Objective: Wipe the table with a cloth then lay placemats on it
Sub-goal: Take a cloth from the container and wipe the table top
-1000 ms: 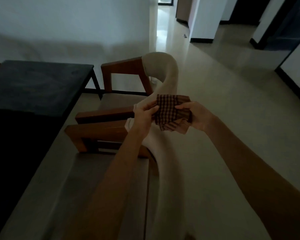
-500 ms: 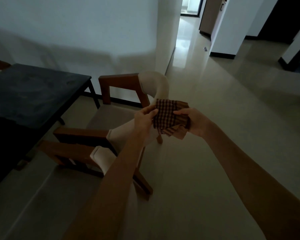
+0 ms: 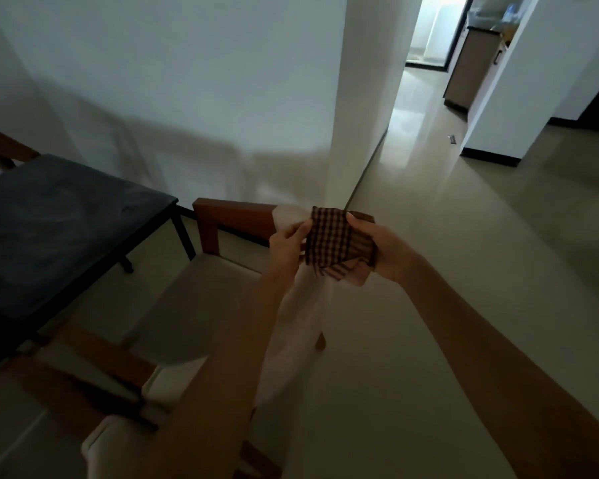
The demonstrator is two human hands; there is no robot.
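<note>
A folded brown checked cloth [image 3: 332, 242] is held up in front of me, above the back of a chair. My left hand [image 3: 286, 243] pinches its left edge. My right hand [image 3: 382, 250] grips its right side, thumb on top and fingers underneath. The dark table [image 3: 59, 216] stands at the left, well apart from both hands, and its top looks bare in the dim light. No placemats are in view.
A wooden chair with a cream seat and back [image 3: 201, 305] stands between me and the table. A second chair [image 3: 118, 440] is at the bottom left. A white wall corner [image 3: 357, 133] rises ahead, with open tiled floor [image 3: 464, 271] and a corridor to the right.
The view has swung up and to the right, so the table and chairs slid left and down in frame. Both hands keep hold of the cloth, with hardly any change in grip.
</note>
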